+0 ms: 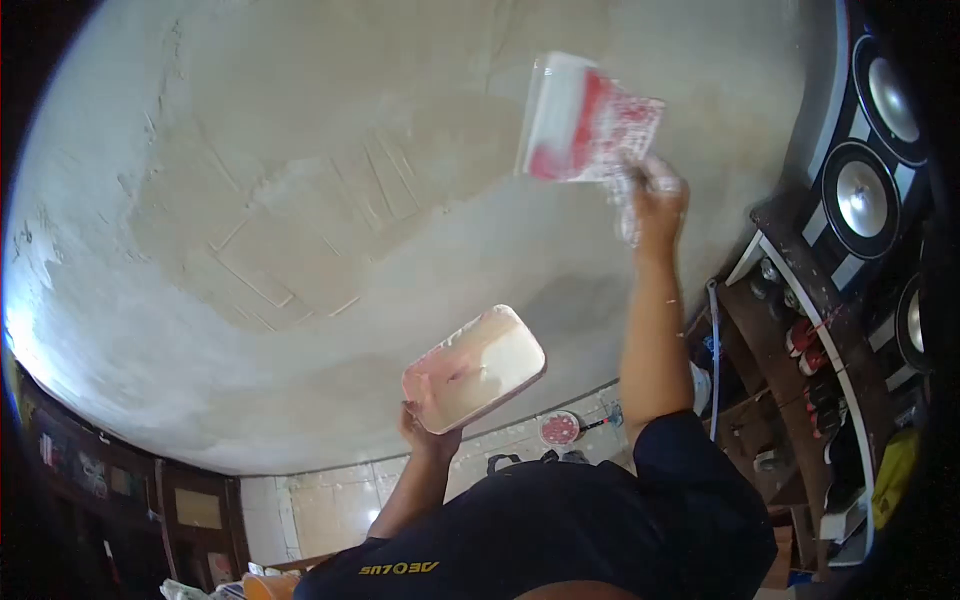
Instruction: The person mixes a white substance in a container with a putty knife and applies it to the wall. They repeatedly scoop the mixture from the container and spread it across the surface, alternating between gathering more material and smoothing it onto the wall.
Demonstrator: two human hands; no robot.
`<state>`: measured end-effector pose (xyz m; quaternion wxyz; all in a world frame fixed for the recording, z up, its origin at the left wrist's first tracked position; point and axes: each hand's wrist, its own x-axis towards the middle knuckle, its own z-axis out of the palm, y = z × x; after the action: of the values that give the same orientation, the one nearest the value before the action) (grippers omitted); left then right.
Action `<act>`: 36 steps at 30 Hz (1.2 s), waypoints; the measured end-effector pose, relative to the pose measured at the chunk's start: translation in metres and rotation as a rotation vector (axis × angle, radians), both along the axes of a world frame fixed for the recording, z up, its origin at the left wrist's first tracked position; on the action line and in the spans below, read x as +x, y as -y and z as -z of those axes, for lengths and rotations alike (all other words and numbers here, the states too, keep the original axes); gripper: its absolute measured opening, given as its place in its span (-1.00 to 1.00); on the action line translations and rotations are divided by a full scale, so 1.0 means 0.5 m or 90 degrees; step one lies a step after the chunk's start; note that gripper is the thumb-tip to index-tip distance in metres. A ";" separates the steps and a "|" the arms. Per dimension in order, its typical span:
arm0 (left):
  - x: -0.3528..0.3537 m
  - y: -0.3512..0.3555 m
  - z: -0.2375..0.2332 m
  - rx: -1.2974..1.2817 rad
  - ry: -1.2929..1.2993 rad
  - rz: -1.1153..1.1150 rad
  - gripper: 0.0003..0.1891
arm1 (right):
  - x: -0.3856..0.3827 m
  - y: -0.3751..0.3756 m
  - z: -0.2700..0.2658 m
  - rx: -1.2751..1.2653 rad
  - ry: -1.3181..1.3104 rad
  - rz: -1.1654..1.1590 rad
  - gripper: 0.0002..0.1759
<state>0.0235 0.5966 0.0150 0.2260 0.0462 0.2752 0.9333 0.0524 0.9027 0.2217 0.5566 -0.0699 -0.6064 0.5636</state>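
Gripping the handle of a wide spreader blade (585, 120), the right hand (655, 195) is raised at full arm's reach, fingers closed round the handle. Blade is white with red/pink smears and lies flat against the grey plastered surface (300, 200), upper right of view. The blade's handle is mostly hidden by the fingers.

Left hand (425, 425) sits lower, near centre, holding a white rectangular tray (475, 370) from underneath; fingers closed on its lower edge, exact grip partly hidden. Tray tilted, with pale filler and pink stains inside. Tray and blade well apart, tray not touching the surface as far as I can tell.

Plastered surface fills most of the frame: a smoother, darker patch with straight ridge lines to the left of the blade, rougher pale areas toward the far left edge.

Dark shirt (560, 530) with yellow lettering at the bottom. Behind the tray, a round red-and-white object (560, 428), just above the shirt. Pale tiles (340, 505) at lower left. Right side: dark shelf rack (800, 300) with small red items, round speakers (860, 195) beside it, something yellow (893, 475) at the far right edge.
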 end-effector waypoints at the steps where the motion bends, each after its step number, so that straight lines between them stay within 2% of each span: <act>1: 0.001 -0.021 -0.003 -0.002 -0.024 -0.006 -0.34 | -0.047 -0.003 0.035 0.115 -0.039 -0.050 -0.79; 2: 0.007 -0.034 -0.001 -0.007 -0.047 -0.011 -0.33 | -0.049 0.038 0.010 0.254 0.083 0.021 -0.81; 3: 0.010 -0.044 0.014 -0.022 -0.025 -0.032 -0.35 | -0.067 0.055 0.001 0.311 0.106 0.053 -0.78; 4: 0.020 -0.052 0.014 -0.025 -0.020 -0.038 -0.35 | -0.087 0.046 0.007 0.332 0.124 0.094 -0.75; 6: 0.029 -0.067 0.004 -0.036 0.034 -0.052 -0.37 | -0.102 -0.044 0.030 0.264 0.132 0.157 -0.74; 7: 0.030 -0.069 0.034 -0.313 -0.142 -0.149 -0.38 | -0.101 -0.099 0.051 0.211 0.042 0.196 -0.73; 8: 0.033 -0.074 0.022 -0.311 -0.141 -0.160 -0.38 | -0.043 -0.123 0.021 0.231 0.120 0.289 -0.72; 9: 0.041 -0.075 0.005 -0.158 -0.066 -0.116 -0.44 | -0.019 -0.168 0.030 -0.044 0.136 0.104 -0.75; 10: 0.049 -0.075 -0.002 -0.005 0.009 -0.071 -0.49 | -0.014 -0.220 0.066 -0.082 -0.019 0.075 -0.77; 11: 0.050 -0.074 0.005 0.026 0.029 -0.049 -0.50 | 0.004 -0.215 0.057 -0.094 -0.145 0.038 -0.77; 12: 0.044 -0.071 0.020 0.026 0.033 -0.054 -0.50 | 0.024 -0.167 0.030 -0.123 -0.172 0.033 -0.76; 14: 0.040 -0.074 0.053 -0.034 0.027 -0.100 -0.37 | 0.029 -0.107 0.025 -0.112 -0.102 -0.012 -0.81; 16: 0.048 -0.094 0.020 -0.025 -0.016 -0.097 -0.34 | -0.021 -0.073 0.067 0.077 -0.055 -0.052 -0.83; 18: 0.053 -0.105 0.003 0.003 -0.027 -0.069 -0.31 | -0.022 0.002 0.014 0.308 0.127 -0.020 -0.81; 19: 0.054 -0.108 0.001 -0.012 -0.037 -0.084 -0.30 | -0.034 -0.011 0.017 0.307 0.125 -0.017 -0.81; 21: 0.061 -0.102 -0.008 -0.025 -0.039 -0.092 -0.31 | -0.079 -0.037 0.030 0.323 0.021 0.080 -0.78; 23: 0.060 -0.091 -0.011 -0.025 -0.037 -0.103 -0.32 | -0.027 -0.077 0.007 0.110 0.139 0.079 -0.76; 24: 0.060 -0.084 -0.009 -0.009 -0.059 -0.096 -0.35 | -0.029 -0.130 0.044 0.021 0.035 0.069 -0.73; 25: 0.062 -0.075 -0.005 0.007 -0.079 -0.088 -0.38 | -0.012 -0.179 0.056 0.054 0.033 0.138 -0.71; 26: 0.063 -0.065 -0.001 0.009 -0.074 -0.088 -0.38 | -0.007 -0.178 0.050 -0.143 -0.177 0.029 -0.69; 28: 0.053 -0.048 0.005 -0.009 -0.052 -0.073 -0.37 | 0.034 -0.193 0.061 -0.113 -0.178 0.082 -0.74; 32: 0.043 -0.010 -0.010 -0.011 -0.029 -0.069 -0.41 | 0.047 -0.077 0.036 -0.101 -0.155 0.015 -0.75; 34: 0.031 0.022 -0.002 -0.009 -0.042 -0.046 -0.42 | 0.024 -0.008 0.037 -0.009 -0.033 -0.023 -0.76; 35: 0.022 0.040 0.002 -0.007 -0.055 -0.029 -0.43 | -0.006 0.002 0.055 0.092 0.066 -0.005 -0.80; 36: 0.016 0.059 0.004 -0.007 -0.057 -0.026 -0.43 | -0.026 0.059 0.042 0.190 0.013 0.030 -0.80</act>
<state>0.0314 0.5670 0.0131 0.1946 0.0809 0.2907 0.9333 0.0392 0.8731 0.2004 0.5676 -0.0064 -0.6871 0.4536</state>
